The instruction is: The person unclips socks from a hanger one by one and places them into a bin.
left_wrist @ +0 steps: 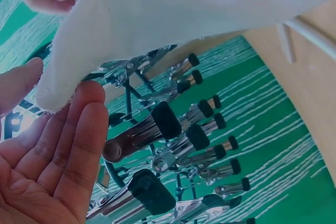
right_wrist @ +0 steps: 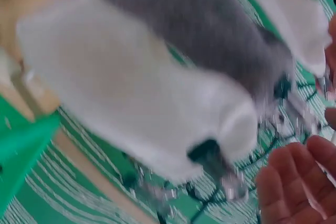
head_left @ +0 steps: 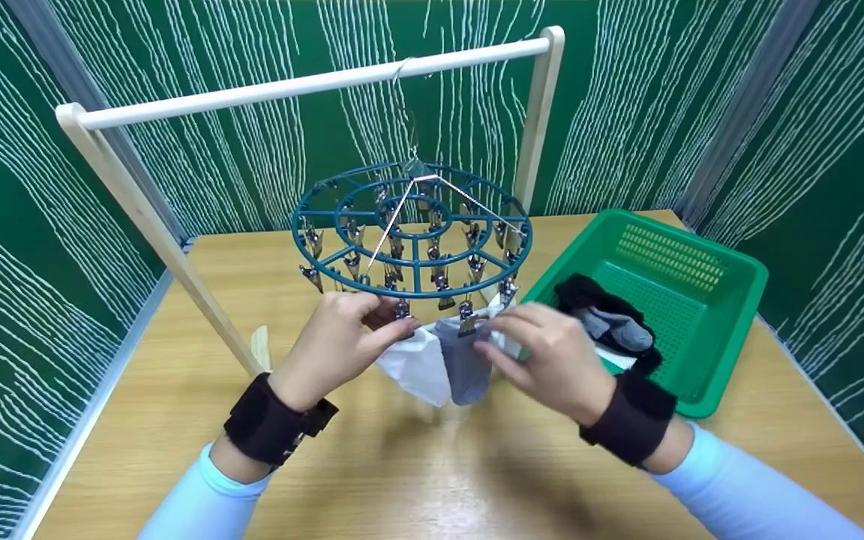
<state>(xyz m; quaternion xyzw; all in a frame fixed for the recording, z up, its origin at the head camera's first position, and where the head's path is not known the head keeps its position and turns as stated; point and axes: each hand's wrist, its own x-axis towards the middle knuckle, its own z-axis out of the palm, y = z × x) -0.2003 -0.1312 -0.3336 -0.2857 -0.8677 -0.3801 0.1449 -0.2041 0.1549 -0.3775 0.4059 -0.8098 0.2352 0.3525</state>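
Observation:
A round dark-green drying rack [head_left: 415, 289] with metal clips hangs from a hook. At its near edge my left hand [head_left: 334, 341] pinches the end of a white sock [head_left: 418, 367], thumb and fingers right beside a clip [head_left: 403, 308]. A grey sock [head_left: 468, 364] hangs from the neighbouring clip [head_left: 466, 319]. Another white sock [right_wrist: 131, 87] hangs from a clip [right_wrist: 212, 161] in the right wrist view. My right hand [head_left: 552, 352], blurred, is near the grey sock with its fingers loosely extended; nothing shows in its grasp.
A green basket [head_left: 732, 330] at the right holds dark and grey socks [head_left: 612, 322] and something white. A wooden stand with a white bar [head_left: 289, 86] carries the rack over the wooden table [head_left: 417, 480]. Green patterned panels [head_left: 627, 97] enclose the table's back and sides.

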